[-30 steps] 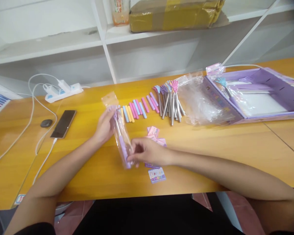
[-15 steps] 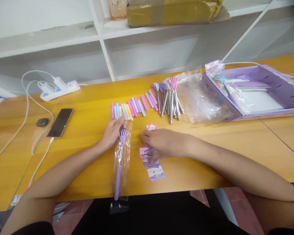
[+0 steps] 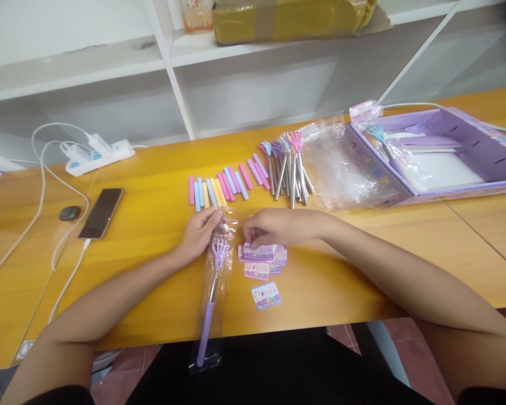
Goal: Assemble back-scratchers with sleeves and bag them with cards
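My left hand [image 3: 201, 232] pinches the top of a clear plastic bag [image 3: 225, 281]. Inside the bag lies a purple hand-shaped scratcher [image 3: 206, 329] with a metal rod, its handle end over the table's front edge. My right hand [image 3: 265, 226] has its fingers curled down at the top of a pile of small printed cards [image 3: 257, 271], and a purple card shows right under the fingertips. One more card [image 3: 266, 296] lies apart, nearer the front edge. Behind the hands are several coloured tubes [image 3: 205, 194] and a heap of metal-rod scratchers [image 3: 294, 169].
Clear plastic bags [image 3: 331, 169] lie beside a purple box [image 3: 409, 194] at the right, with a bagged scratcher on its edge. On the left are a phone [image 3: 101, 214], a small black object [image 3: 69, 213], a power strip [image 3: 99, 158] and white cables. Shelves [image 3: 236, 53] stand behind.
My left hand and the bagged scratcher have moved slightly right and nearer me. My right hand has shifted up the card pile, its fingers more curled, uncovering more cards.
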A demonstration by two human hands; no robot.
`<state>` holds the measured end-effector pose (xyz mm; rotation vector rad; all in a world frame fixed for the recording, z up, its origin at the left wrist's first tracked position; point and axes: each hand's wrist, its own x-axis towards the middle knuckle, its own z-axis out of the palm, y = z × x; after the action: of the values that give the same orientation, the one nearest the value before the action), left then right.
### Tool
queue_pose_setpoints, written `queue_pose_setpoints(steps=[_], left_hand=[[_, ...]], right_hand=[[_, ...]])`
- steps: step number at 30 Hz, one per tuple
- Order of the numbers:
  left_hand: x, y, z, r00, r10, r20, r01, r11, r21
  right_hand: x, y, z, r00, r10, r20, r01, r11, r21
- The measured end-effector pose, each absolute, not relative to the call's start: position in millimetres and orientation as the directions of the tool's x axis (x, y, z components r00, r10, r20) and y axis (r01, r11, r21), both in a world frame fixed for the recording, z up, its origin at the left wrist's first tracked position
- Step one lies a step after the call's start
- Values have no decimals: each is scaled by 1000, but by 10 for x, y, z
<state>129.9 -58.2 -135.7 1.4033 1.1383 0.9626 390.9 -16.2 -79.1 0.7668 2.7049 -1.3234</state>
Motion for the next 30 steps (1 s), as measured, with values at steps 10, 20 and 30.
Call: queue_pose_setpoints(steps=[10, 20, 30], left_hand=[[1280, -572, -1389, 263, 965, 0, 191, -52, 980], [1284, -564, -1388, 328, 943, 49, 110, -90, 990], [1279, -515, -1467, 328, 944, 45, 53, -66, 996]], right_hand=[[4029, -69, -658, -892, 440, -107, 302, 403, -864], [3744, -116, -911, -540, 749, 385, 294, 596, -747], [3777, -98, -986, -627, 678, 383, 363, 689, -627]])
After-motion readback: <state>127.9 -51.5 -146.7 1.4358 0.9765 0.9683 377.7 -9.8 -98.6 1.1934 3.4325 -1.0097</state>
